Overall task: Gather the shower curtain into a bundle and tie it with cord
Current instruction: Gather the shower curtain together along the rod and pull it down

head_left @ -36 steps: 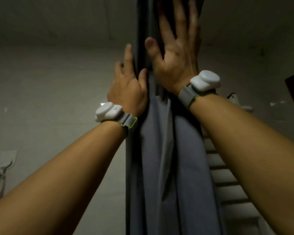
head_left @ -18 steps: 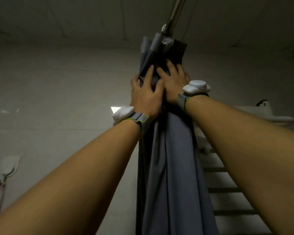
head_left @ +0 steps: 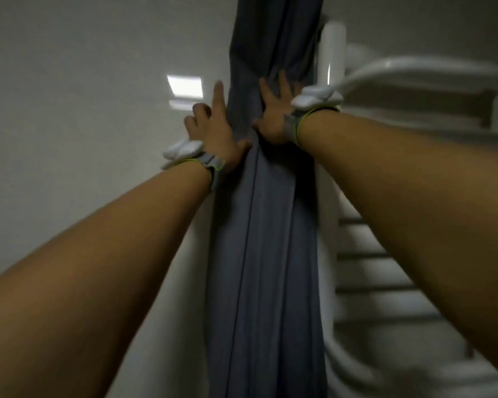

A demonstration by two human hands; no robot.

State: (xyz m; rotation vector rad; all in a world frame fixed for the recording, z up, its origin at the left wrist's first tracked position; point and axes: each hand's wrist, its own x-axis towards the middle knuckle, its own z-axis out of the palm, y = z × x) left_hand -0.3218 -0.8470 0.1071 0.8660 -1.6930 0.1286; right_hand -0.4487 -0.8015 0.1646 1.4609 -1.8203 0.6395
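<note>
Hanging straight down the middle of the view, the grey shower curtain (head_left: 265, 254) is gathered into one narrow column of long vertical folds, running out of sight at the top and the bottom. It serves as the landmark for everything else. Behind the curtain and to its left spreads a pale wall (head_left: 84, 110), with a bright rectangular light patch (head_left: 185, 87) on it, near the curtain's left edge. To the right of the curtain stands a white towel rail (head_left: 385, 268) with horizontal rungs, blurred, its upright tube just beside the curtain's right edge.

Both bare forearms reach up from the lower corners toward the curtain. The left hand (head_left: 213, 130) presses against the curtain's left side, thumb lying on the front folds, index finger pointing up along the fabric and the other fingers curled loosely away from it; it is partly open, bracing the cloth, not clenched around it. The right hand (head_left: 273, 116) sits a little higher on the curtain's right side, fingers spread and pushed into the folds, thumb hooked across the front, squeezing the bundle inward. Each wrist carries a grey band with a white wrist device (head_left: 316, 96); the left-hand one (head_left: 181, 150) sits lower, left of the curtain.
</note>
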